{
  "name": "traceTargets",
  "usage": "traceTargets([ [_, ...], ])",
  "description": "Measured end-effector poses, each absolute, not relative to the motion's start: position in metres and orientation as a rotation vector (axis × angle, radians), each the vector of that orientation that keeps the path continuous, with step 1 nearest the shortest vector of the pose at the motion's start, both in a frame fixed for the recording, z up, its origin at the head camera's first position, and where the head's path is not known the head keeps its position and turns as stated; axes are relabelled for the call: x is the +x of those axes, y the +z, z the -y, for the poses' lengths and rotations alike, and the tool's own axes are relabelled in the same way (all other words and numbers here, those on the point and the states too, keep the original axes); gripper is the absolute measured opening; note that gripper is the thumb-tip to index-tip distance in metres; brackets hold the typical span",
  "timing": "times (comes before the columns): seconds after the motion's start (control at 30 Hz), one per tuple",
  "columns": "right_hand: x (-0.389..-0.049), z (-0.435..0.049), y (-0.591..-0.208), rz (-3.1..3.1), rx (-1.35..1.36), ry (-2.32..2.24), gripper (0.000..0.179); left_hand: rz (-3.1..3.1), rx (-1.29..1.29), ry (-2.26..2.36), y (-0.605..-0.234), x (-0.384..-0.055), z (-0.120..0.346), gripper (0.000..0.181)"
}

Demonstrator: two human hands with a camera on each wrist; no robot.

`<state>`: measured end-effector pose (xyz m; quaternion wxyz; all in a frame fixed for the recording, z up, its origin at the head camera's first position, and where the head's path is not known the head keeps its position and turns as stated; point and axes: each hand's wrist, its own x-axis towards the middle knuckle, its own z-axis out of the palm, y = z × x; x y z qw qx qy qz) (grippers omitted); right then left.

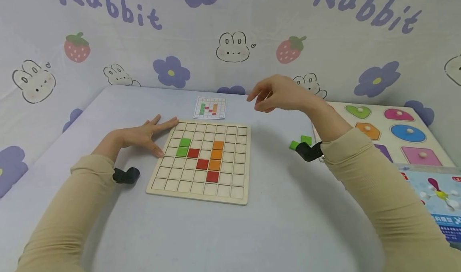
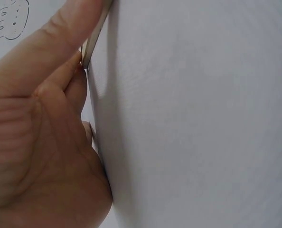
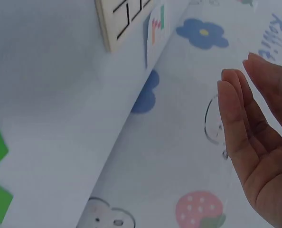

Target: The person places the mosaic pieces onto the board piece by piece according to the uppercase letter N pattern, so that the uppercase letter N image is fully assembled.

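A wooden grid board lies on the table with two green tiles, three red tiles and three orange tiles in its squares. My left hand touches the board's left edge, fingers and thumb spread; the left wrist view shows the thumb against that edge. Raised above the table to the right of the board, my right hand has loosely bent fingers and holds nothing. Two loose green tiles lie near the right wrist. Behind the board is a pattern card with coloured squares.
At the right lies a shape puzzle board with knobbed pieces. In front of it is a blue box with a molecule picture. A printed cloth hangs behind the table. Black wrist cameras jut out from both sleeves.
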<state>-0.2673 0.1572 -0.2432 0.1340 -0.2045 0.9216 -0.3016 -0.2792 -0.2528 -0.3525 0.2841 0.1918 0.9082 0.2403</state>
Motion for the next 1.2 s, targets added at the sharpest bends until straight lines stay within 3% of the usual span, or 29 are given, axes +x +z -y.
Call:
traceTargets([
  [0.67,-0.29,-0.243,-0.276,-2.301,-0.443,-0.762,0.042,-2.425,0.503,0.647,-0.353,-0.279,0.251,0.121],
  [1.2,-0.295,-0.248,-0.301,-2.103,-0.388,-0.665,0.045,-2.423,0.503,0.659,-0.352,-0.278,0.25,0.121],
])
